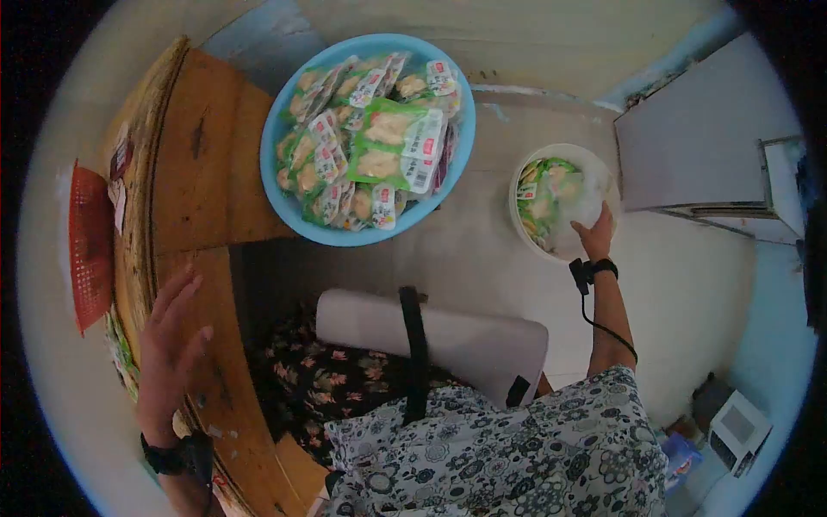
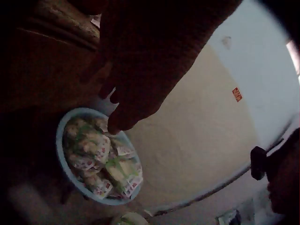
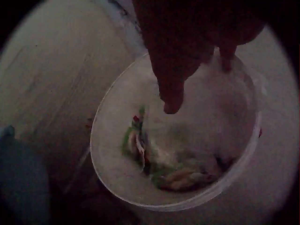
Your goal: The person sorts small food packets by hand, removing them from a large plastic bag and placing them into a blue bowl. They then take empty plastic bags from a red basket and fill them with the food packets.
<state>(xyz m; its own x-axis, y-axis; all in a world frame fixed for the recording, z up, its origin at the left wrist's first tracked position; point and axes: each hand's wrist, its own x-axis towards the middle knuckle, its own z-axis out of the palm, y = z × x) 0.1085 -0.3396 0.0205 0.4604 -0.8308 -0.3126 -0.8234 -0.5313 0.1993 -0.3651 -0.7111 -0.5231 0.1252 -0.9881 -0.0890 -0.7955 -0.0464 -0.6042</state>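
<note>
In the head view my left hand (image 1: 172, 345) is raised over a wooden bench at the left, its fingers loosely extended and holding nothing. My right hand (image 1: 596, 234) reaches over the rim of a white bucket (image 1: 515, 215), thumb and fingers spread apart. Right under those fingertips lies a whitish, see-through plastic packet (image 1: 589, 205), blurred in part. Green-edged food packets (image 1: 543, 194) sit lower in the bucket. The right wrist view has the right fingers (image 3: 172, 101) pointing down inside the bucket's mouth. A light-blue basin (image 1: 469, 129) holds many sealed food packets (image 1: 392, 142).
The wooden bench (image 1: 202, 146) runs along the left side, with a red plastic basket (image 1: 90, 246) beyond it. A pale padded roll with a black strap (image 1: 362, 320) lies across the lap. A grey-white panel (image 1: 689, 129) stands right of the bucket.
</note>
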